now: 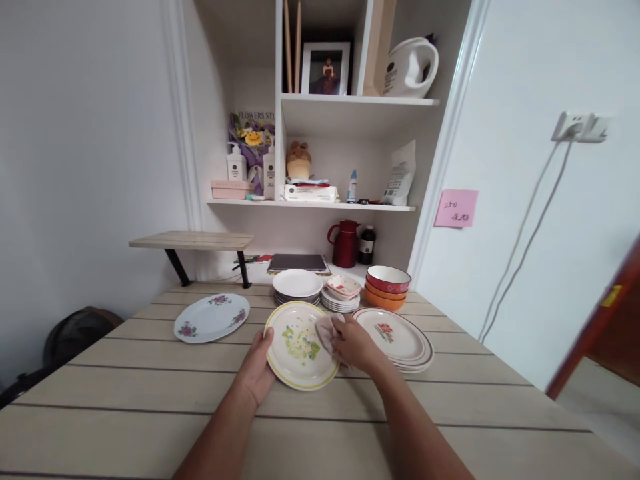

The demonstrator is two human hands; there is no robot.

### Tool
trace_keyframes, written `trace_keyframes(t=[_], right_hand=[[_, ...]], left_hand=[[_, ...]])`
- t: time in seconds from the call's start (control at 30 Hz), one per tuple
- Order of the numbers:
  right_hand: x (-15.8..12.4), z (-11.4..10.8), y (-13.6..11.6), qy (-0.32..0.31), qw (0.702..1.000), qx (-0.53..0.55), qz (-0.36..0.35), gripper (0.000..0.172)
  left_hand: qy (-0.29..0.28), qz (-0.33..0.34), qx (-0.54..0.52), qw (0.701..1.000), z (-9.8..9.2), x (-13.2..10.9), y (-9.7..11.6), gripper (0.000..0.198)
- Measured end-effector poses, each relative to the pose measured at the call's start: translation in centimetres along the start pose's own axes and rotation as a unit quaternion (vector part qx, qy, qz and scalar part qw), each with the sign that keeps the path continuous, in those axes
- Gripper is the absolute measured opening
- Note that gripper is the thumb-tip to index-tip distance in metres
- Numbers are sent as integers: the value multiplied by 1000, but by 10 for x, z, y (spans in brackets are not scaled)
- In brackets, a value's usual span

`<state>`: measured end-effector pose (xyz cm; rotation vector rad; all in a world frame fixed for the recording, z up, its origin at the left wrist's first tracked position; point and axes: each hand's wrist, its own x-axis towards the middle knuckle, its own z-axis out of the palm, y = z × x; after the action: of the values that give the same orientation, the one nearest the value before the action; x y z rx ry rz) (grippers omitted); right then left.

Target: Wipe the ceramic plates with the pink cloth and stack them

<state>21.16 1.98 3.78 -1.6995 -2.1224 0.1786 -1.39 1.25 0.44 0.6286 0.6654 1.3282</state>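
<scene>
Pinching with the left hand (257,370) the left rim of a round, yellow-edged cream plate with green floral print (300,343), probably to steady it against the pale, bunched cloth (327,331) gripped in the right hand (356,341) at its right side. Held mid-way across a beige slatted wooden tabletop (150,400), between a white oval floral plate (212,319) and maroon-rimmed cream plates (400,339), stacked likely to save room. Behind, white built-in shelving (350,110); farther right, a pink paper note (456,208) on white wall.
</scene>
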Motion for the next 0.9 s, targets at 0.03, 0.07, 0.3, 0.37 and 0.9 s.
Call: trace_keyframes(t=[0.03,0.07,0.3,0.37,0.9], right_hand=[[2,4,-1,21,1000,-1,11,26],[5,7,-1,41,999,-2,22,28],[24,21,-10,111,992,-31,53,32],[27,24,-15,101,994,-31,38,36],[6,29,-67,18,958,117,-260,56]], left_hand=[[-4,-2,8,1000,1,-1,0,43],[-8,-4,17,1000,3,-3,0,41],[-16,-18,68,997,16,-14,0,34],[-18,-24,71,997,17,-15,0,34],[-162,-69,-35,984,14,-12,-1,70]])
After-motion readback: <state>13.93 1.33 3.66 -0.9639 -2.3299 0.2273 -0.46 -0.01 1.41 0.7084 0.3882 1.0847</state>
